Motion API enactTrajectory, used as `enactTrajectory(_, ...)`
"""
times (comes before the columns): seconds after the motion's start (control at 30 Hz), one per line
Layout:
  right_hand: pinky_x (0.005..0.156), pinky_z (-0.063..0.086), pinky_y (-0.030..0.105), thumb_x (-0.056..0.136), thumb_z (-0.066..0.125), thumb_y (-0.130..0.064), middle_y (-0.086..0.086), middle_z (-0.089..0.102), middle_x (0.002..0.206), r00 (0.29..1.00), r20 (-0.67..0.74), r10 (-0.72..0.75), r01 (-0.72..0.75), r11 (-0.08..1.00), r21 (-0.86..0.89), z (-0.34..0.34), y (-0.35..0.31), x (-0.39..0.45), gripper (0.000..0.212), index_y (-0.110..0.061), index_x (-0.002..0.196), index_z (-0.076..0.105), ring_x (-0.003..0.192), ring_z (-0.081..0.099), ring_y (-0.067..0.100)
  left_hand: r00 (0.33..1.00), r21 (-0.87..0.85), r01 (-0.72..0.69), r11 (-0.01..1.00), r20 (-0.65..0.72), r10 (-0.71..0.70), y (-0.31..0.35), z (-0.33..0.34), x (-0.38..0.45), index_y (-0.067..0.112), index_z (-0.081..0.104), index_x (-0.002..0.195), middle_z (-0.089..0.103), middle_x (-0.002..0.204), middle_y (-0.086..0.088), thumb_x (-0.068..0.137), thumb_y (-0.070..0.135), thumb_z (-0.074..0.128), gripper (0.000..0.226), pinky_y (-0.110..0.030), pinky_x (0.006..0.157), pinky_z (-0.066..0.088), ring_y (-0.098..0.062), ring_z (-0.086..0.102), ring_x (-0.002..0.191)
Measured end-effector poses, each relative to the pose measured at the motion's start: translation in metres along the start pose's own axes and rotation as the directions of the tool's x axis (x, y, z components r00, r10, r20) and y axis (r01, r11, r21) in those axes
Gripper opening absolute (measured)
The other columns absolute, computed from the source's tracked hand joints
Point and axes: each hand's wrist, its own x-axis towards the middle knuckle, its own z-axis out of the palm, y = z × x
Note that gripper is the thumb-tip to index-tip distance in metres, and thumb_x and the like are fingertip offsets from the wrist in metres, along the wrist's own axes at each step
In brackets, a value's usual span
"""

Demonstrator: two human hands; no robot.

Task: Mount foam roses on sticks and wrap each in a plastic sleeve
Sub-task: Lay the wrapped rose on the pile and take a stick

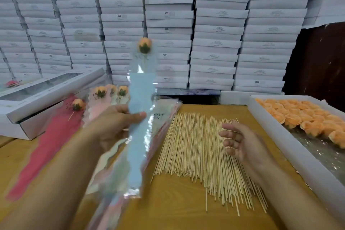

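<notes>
My left hand (113, 127) grips a light blue plastic sleeve (139, 136) held upright above the table, with an orange foam rose (144, 45) on a stick at its top. My right hand (240, 142) hovers open above a wide pile of wooden sticks (194, 147), fingers relaxed and holding nothing. A stack of unused sleeves (164, 117) lies just left of the sticks. Finished wrapped roses (104, 99) in pink and red sleeves lie at the left. A white tray (291, 147) at the right holds several loose orange foam roses (298, 115).
A wooden table (177, 205) carries everything. White flat boxes (43, 97) sit at the left edge, one with a clear window lid. A wall of stacked white boxes (214, 33) rises behind the table. A dark wooden panel (321, 61) stands at the back right.
</notes>
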Motion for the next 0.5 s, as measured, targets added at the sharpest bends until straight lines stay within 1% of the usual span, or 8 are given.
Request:
enactTrajectory(0.07, 0.052, 0.047, 0.025, 0.098, 0.055, -0.026, 0.003, 0.073, 0.078, 1.000, -0.005, -0.004, 0.004, 1.000, -0.002, 0.000, 0.000, 0.001, 0.026, -0.007, 0.107, 0.070, 0.057, 0.060, 0.010, 0.994, 0.070, -0.014, 0.997, -0.108, 0.021, 0.000, -0.037, 0.014, 0.009, 0.072, 0.092, 0.076, 0.075, -0.002, 0.081, 0.005, 0.072, 0.012, -0.020, 0.051, 0.055, -0.009, 0.070, 0.059)
enactTrajectory(0.17, 0.051, 0.046, 0.023, 0.096, 0.056, -0.024, 0.001, 0.073, 0.076, 1.000, -0.008, -0.007, 0.007, 1.000, -0.006, 0.000, 0.000, 0.001, 0.024, -0.007, 0.107, 0.071, 0.056, 0.059, 0.009, 0.957, 0.138, 0.014, 0.990, -0.287, 0.027, -0.013, -0.092, 0.033, 0.003, 0.067, 0.099, 0.073, 0.077, -0.004, 0.089, 0.000, 0.068, 0.011, -0.021, 0.052, 0.056, -0.011, 0.067, 0.055)
enactTrajectory(0.23, 0.051, 0.046, 0.023, 0.096, 0.057, -0.023, 0.001, 0.073, 0.076, 1.000, -0.010, -0.011, 0.011, 1.000, -0.011, 0.001, 0.001, 0.002, 0.024, -0.008, 0.107, 0.071, 0.057, 0.059, 0.009, 0.927, 0.153, 0.066, 0.986, -0.374, -0.004, -0.029, -0.129, 0.040, 0.003, 0.066, 0.100, 0.073, 0.073, -0.005, 0.091, -0.001, 0.066, 0.010, -0.021, 0.051, 0.056, -0.014, 0.066, 0.055)
enactTrajectory(0.27, 0.051, 0.046, 0.023, 0.096, 0.057, -0.024, 0.001, 0.073, 0.076, 1.000, -0.010, -0.013, 0.013, 1.000, -0.014, 0.001, 0.001, 0.002, 0.024, -0.008, 0.107, 0.071, 0.057, 0.059, 0.010, 0.912, 0.162, 0.106, 0.981, -0.409, -0.031, -0.038, -0.146, 0.043, 0.001, 0.066, 0.102, 0.073, 0.075, -0.008, 0.091, -0.001, 0.066, 0.011, -0.020, 0.050, 0.056, -0.019, 0.066, 0.059)
enactTrajectory(0.3, 0.050, 0.046, 0.023, 0.096, 0.057, -0.024, 0.001, 0.073, 0.076, 1.000, -0.012, -0.016, 0.016, 1.000, -0.014, 0.001, 0.001, 0.002, 0.024, -0.008, 0.107, 0.071, 0.057, 0.059, 0.010, 0.894, 0.179, 0.155, 0.972, -0.443, -0.061, -0.048, -0.163, 0.045, -0.002, 0.066, 0.107, 0.071, 0.083, -0.014, 0.091, 0.000, 0.068, 0.017, -0.022, 0.051, 0.056, -0.025, 0.064, 0.065)
enactTrajectory(0.37, 0.050, 0.046, 0.023, 0.097, 0.056, -0.023, 0.001, 0.073, 0.075, 1.000, -0.014, -0.021, 0.021, 1.000, -0.006, 0.000, 0.001, 0.003, 0.024, -0.008, 0.107, 0.071, 0.057, 0.060, 0.009, 0.861, 0.213, 0.246, 0.946, -0.496, -0.112, -0.066, -0.192, 0.045, -0.007, 0.064, 0.114, 0.066, 0.095, -0.025, 0.089, 0.005, 0.072, 0.029, -0.036, 0.065, 0.054, -0.031, 0.058, 0.078)
enactTrajectory(0.43, 0.048, 0.046, 0.022, 0.097, 0.056, -0.023, 0.002, 0.073, 0.076, 1.000, -0.011, -0.024, 0.024, 1.000, -0.006, 0.000, 0.001, 0.003, 0.024, -0.008, 0.107, 0.071, 0.057, 0.060, 0.009, 0.831, 0.254, 0.322, 0.912, -0.538, -0.143, -0.081, -0.208, 0.045, -0.007, 0.065, 0.111, 0.067, 0.099, -0.031, 0.086, 0.011, 0.077, 0.033, -0.050, 0.078, 0.053, -0.040, 0.062, 0.082)
enactTrajectory(0.5, 0.048, 0.046, 0.022, 0.097, 0.055, -0.023, 0.002, 0.073, 0.075, 1.000, -0.006, -0.025, 0.024, 1.000, -0.010, 0.000, 0.001, 0.003, 0.024, -0.007, 0.107, 0.070, 0.056, 0.060, 0.009, 0.806, 0.272, 0.347, 0.898, -0.575, -0.137, -0.095, -0.216, 0.044, -0.004, 0.066, 0.111, 0.069, 0.099, -0.028, 0.083, 0.015, 0.081, 0.037, -0.058, 0.087, 0.054, -0.043, 0.066, 0.085)
